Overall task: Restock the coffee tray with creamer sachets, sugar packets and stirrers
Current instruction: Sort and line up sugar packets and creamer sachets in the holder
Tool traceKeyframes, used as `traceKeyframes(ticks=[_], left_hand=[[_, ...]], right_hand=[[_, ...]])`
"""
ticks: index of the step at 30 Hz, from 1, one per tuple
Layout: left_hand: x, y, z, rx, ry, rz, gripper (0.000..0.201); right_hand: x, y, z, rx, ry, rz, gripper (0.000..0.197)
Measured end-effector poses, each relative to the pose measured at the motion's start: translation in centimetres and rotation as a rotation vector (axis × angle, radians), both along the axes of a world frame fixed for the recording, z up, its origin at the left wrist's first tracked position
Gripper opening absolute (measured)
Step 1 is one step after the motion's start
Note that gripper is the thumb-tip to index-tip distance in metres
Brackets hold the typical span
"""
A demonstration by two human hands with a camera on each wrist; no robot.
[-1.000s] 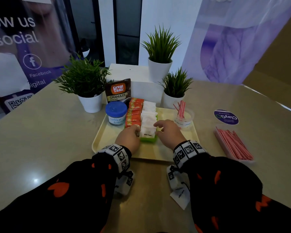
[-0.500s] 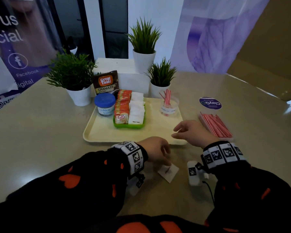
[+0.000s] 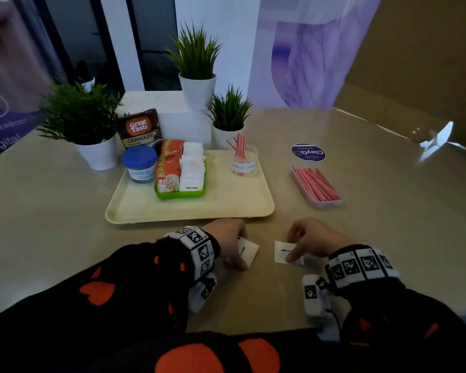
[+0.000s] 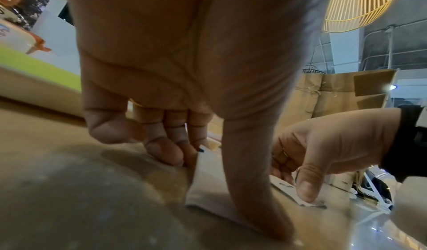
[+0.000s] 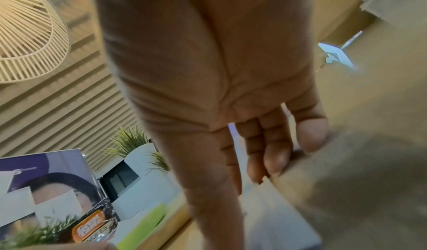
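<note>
Sugar packets, small white paper squares w/ black print: two lie on the beige desk (image 3: 65, 211) just in front of the cream plastic tray (image 3: 226, 208), one under each hand. Left hand (image 3: 226, 242) pinches the left sugar packet (image 3: 248, 250) betw. thumb and curled fingers; left wrist view shows the packet's far edge lifted against the fingertips (image 4: 171, 155) while the thumb lies across it. Right hand (image 3: 315, 238) pinches the right sugar packet (image 3: 283, 250), thumb pressing its near corner down on the desk, fingers curled over the far edge. So both grips are closed on a packet each.

On the tray: green plastic bin (image 3: 182, 195) w/ a row of orange creamer sachets (image 3: 168, 170) on its left side and white sugar sachets (image 3: 191, 168) on its right; blue-lidded jar (image 3: 139, 162) just left of the bin; clear plastic cup (image 3: 244, 162) w/ a few red-white striped stirrers standing in it, at the tray's far right corner. Off the tray, to the right on the desk: clear flat box of red-white striped stirrers (image 3: 316, 184). Behind the tray: brown coffee granules pouch (image 3: 139, 129) and three potted green plants in white pots (image 3: 81, 122).
</note>
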State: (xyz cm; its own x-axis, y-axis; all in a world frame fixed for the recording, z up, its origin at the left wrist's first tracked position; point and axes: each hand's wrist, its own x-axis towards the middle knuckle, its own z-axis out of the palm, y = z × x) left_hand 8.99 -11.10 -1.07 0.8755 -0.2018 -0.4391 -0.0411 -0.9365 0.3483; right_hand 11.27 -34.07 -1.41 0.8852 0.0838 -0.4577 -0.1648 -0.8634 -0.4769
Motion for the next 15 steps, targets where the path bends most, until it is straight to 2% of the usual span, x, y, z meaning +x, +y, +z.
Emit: traceKeyframes(ticks=[7,11,12,14,15], left_hand=[[0.3,1.9,-1.0,-0.028,-0.061,0.046,0.063],[0.3,4.4,-1.4,-0.116,-0.074,0.179,0.071],[0.3,5.1,-1.4,-0.146,-0.067,0.211,0.063],[0.5,6.9,-1.5,-0.198,-0.053,0.243,0.031],[0.5,7.7,-1.5,-0.230,-0.053,0.252,0.025]], right_hand=[[0.2,2.2,-0.1,-0.049,-0.047,0.136,0.034],[0.9,4.6,0.5,0.053,-0.071,0.248,0.033],[1.2,5.5,0.9,0.101,-0.098,0.282,0.029],[2.1,7.5,1.7,0.250,-0.154,0.313,0.012],[2.7,8.5,2.0,0.337,-0.178,0.292,0.011]])
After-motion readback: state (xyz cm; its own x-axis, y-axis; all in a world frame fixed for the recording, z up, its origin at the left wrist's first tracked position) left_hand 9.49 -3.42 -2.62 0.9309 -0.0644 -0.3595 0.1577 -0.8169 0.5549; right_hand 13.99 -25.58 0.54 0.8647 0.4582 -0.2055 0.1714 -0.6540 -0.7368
